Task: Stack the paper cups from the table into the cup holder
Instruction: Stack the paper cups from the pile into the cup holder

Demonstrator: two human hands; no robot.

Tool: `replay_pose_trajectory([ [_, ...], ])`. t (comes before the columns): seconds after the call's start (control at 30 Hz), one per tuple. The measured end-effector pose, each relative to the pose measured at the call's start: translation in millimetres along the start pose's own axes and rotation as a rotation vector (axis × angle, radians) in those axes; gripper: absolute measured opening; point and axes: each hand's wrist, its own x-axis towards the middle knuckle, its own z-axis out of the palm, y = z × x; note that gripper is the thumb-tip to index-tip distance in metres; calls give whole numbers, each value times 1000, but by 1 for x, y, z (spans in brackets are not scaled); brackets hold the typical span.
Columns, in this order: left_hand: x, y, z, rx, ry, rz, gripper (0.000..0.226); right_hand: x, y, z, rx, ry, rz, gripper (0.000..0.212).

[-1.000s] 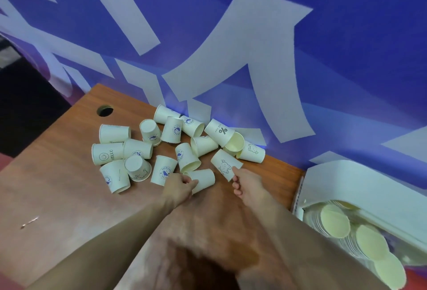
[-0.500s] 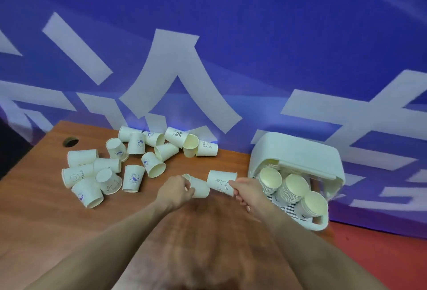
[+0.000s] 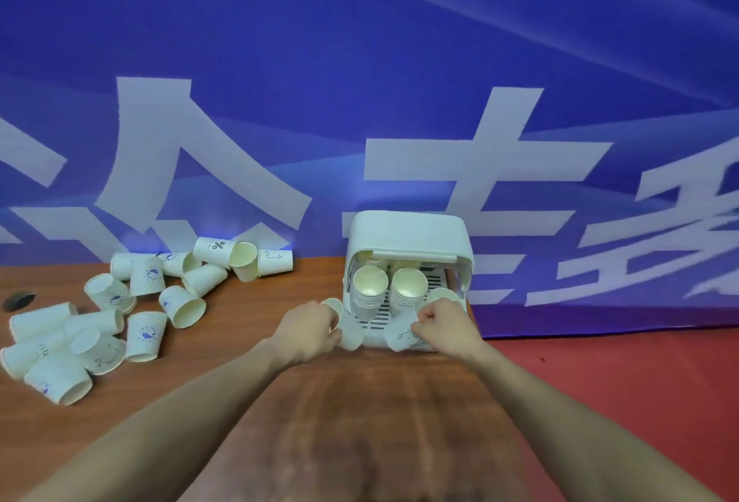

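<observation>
Blue banner with big white characters behind a brown wooden table (image 3: 380,401); red floor to the right. White plastic cup holder (image 3: 408,239) sits at the table's back edge, open toward the camera, three stacks of cream paper cups (image 3: 370,285) inside. Left hand (image 3: 308,331) has fingers curled round a plain white paper cup (image 3: 351,335), just at the holder's left front. Right hand (image 3: 448,325) pinches a white paper cup with a small drawing (image 3: 404,335), in front of the rightmost stack. Loose pile of printed white paper cups (image 3: 120,313) lies tipped and scattered well to the left, many left to do.

Risks, judged: both cups come in together and may bump each other or the stacks; a cup entering tilted will not nest and could jam under the lid edge; a hard squeeze crushes the thin rim; a push could shove the light holder back.
</observation>
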Motion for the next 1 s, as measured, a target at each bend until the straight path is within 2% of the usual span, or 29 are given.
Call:
replay_pose_trajectory([
  [0.2, 20, 76, 1, 91, 130, 197, 31, -18, 68, -43, -57, 70, 162, 33],
  [0.4, 50, 138, -4, 195, 172, 241, 30, -23, 118, -77, -52, 123, 207, 36],
  [0.77, 95, 186, 5, 484, -14, 299, 20, 0, 169, -99, -3, 127, 215, 40],
  [1.0, 115, 188, 21, 529, -100, 340, 21, 21, 179, -82, -6, 63, 204, 24],
])
